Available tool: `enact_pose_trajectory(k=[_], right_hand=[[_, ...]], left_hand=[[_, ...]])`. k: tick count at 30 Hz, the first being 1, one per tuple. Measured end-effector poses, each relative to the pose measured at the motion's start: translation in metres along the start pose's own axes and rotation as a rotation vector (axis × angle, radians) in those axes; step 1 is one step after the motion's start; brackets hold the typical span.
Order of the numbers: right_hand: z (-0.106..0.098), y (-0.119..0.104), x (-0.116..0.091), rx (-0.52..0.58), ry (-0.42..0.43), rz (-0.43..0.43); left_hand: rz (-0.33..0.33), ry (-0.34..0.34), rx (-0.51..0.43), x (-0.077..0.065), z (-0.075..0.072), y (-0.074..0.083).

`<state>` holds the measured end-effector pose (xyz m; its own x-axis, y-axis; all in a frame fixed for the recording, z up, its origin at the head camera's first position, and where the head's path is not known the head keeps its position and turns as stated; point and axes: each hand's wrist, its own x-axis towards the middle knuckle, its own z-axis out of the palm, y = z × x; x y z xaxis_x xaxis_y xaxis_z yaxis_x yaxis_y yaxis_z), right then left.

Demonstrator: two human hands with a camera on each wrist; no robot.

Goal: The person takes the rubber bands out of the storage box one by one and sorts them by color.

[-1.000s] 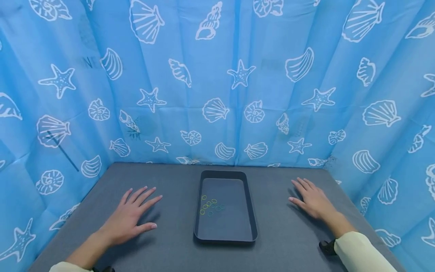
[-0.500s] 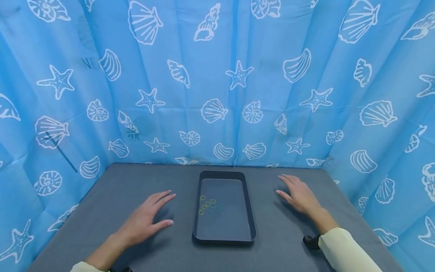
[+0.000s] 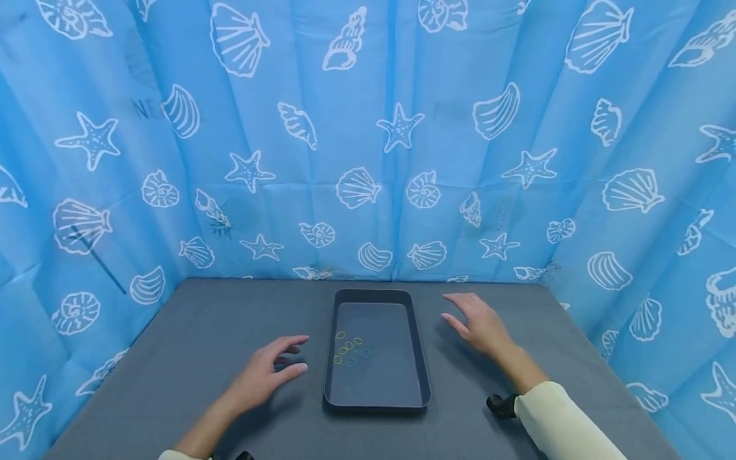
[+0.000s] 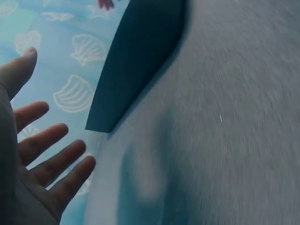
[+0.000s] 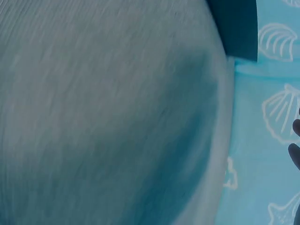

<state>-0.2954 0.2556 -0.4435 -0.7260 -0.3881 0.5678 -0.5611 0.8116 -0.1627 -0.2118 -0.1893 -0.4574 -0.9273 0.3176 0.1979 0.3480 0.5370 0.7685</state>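
Observation:
A dark grey rectangular tray [image 3: 391, 383] lies on the table in the head view. Toward its left side rest several thin rings, yellow ones [image 3: 343, 351] and blue-green ones [image 3: 365, 353], perhaps small rubber bands. My left hand [image 3: 266, 374] hovers left of the tray, thumb apart from the loosely bent fingers, holding nothing. In the left wrist view its fingers [image 4: 58, 168] are spread beside the tray wall [image 4: 136, 61]. On the far right side of the tray, my right hand [image 3: 478, 324] hangs over the table, also holding nothing. Only its dark fingertips [image 5: 295, 152] show in the right wrist view.
A grey cloth-covered table [image 3: 241, 306] carries the tray. Blue curtains [image 3: 310, 153] with white shells and starfish enclose the back and both sides. Dark wrist straps show at both sleeves, the right sleeve [image 3: 560, 415] being pale.
Both hands have moved inward toward the tray, the left to the right and the right to the left. The left fingers have bent more. Tray and rings stay put; the view shifted slightly.

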Motion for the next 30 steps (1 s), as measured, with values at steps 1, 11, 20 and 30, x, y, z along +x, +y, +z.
enact_pose_trajectory(k=[1,11,20,30], right_hand=[[0.002,-0.002,0.002,-0.002,0.003,-0.003],[0.012,-0.030,0.018,0.141,0.059,0.029],[0.021,-0.050,0.035,0.348,0.042,0.113],[0.025,-0.069,0.050,0.453,-0.063,0.210]], left_hand=[[-0.012,-0.006,-0.026,0.001,0.002,-0.001],[-0.075,-0.028,-0.203,0.012,0.023,0.001],[-0.152,-0.014,-0.384,0.019,0.037,-0.003],[-0.179,0.032,-0.495,0.024,0.042,-0.008]])
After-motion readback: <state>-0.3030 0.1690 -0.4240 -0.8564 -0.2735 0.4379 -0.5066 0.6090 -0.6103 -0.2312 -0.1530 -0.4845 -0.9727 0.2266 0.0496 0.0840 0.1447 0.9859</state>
